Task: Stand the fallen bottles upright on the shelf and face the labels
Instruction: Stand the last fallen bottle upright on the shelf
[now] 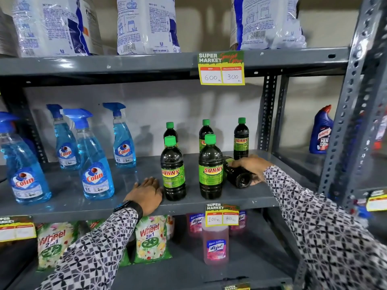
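Several dark Sunny bottles with green caps and green labels stand upright on the grey middle shelf [73,201]: one front left [172,170], one front right [210,168], and others behind, one at the back right [241,139]. One dark bottle [238,176] lies on its side to the right of the front pair, base toward me. My right hand [251,166] is closed over its top. My left hand [146,194] rests flat on the shelf, just left of the front left bottle, holding nothing.
Several blue Colin spray bottles [95,164] stand on the left of the same shelf. Detergent bags [146,24] fill the shelf above; Wheel packs [151,239] and a pink Lizol bottle [215,245] sit below. A blue Harpic bottle [321,130] stands in the neighbouring bay, past the upright post [347,114].
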{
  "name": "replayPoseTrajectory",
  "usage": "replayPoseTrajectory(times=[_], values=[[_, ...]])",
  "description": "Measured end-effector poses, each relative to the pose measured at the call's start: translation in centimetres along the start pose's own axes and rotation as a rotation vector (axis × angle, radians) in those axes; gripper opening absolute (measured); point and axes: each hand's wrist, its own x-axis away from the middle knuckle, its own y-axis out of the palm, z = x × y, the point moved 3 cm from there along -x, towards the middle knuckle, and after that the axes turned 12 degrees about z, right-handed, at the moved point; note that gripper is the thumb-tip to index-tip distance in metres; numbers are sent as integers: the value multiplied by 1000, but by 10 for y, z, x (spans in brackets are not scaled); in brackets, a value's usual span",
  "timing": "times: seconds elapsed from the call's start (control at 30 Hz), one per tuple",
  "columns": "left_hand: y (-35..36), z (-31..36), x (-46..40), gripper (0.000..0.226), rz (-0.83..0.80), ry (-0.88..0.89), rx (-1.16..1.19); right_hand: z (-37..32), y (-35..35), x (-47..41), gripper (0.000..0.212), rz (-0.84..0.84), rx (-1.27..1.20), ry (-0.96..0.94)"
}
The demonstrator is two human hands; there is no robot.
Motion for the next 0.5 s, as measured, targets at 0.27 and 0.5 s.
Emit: replayPoseTrajectory(times=[0.27,0.5], values=[[0,0,0,63,-4,3,3,-5,15,-1,52,-14,-54,20],[-4,3,2,61,10,-13,33,5,4,-4,67,341,-218,-205]])
